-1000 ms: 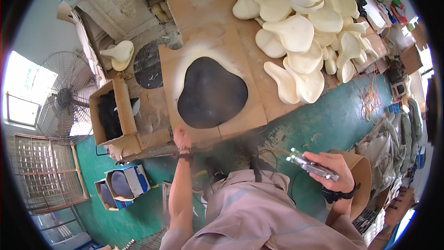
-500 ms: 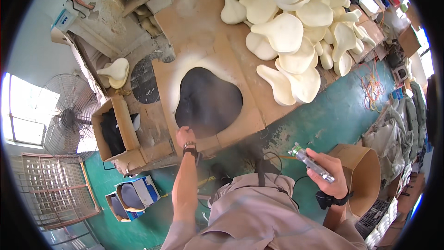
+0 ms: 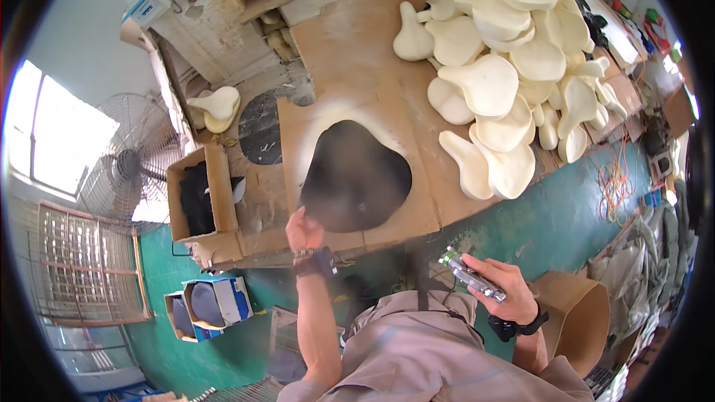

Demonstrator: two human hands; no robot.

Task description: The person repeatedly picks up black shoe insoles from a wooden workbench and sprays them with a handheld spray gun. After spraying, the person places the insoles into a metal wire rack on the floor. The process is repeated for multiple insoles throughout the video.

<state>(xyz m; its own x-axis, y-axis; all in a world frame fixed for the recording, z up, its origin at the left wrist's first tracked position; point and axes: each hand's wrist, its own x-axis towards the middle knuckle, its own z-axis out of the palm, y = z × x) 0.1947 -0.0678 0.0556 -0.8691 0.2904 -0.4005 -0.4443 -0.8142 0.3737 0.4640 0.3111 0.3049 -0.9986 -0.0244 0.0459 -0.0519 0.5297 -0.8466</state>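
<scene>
A black sheet [image 3: 357, 179] with a rounded, three-lobed outline lies on a cardboard panel [image 3: 426, 205] that bears a whitish haze around the sheet's far edge. At the sheet's near left edge is my left hand [image 3: 304, 232], its fingers closed in a pinch on that edge. My right hand [image 3: 510, 286] is wrapped round a silver spray gun [image 3: 477, 281] with a green ring at its front. The gun is held in front of my body, to the right of the sheet and off the table's near edge, its front toward the sheet.
Cream foam bicycle saddle pads [image 3: 491, 82] are heaped at the table's far right. On the left stand an open carton [image 3: 223, 193] with black pieces and a large fan [image 3: 130, 156]. A cardboard box [image 3: 570, 313] is by my right arm; blue-and-white boxes [image 3: 231, 301] sit on the floor.
My right hand has brought the spray gun leftward, nearer to the black sheet. The left hand stays at the sheet's near left edge. The whole view has shifted slightly.
</scene>
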